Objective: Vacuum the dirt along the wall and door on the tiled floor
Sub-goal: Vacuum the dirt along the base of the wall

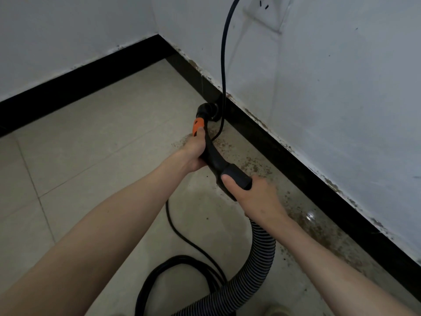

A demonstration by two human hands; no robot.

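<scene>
two hands (194,151) are on the vacuum handle (213,156) at the centre of the frame: the left hand grasps its upper end just below the orange collar (197,126), thumb on the collar, and the right hand (252,197) has its fingers (230,182) wrapped round the thick lower cuff where the ribbed hose (255,270) joins. the nozzle (206,110) sits low against the black skirting (284,142), beside the power cord (224,65) hanging from the socket (267,12) at the top of the frame. brown dirt (255,163) lies on the tiled floor (102,144) along the skirting toward the lower right, so the wall pass looks barely begun. the next move likely calls for drawing the nozzle back along that strip, keeping clear of the cord.
</scene>
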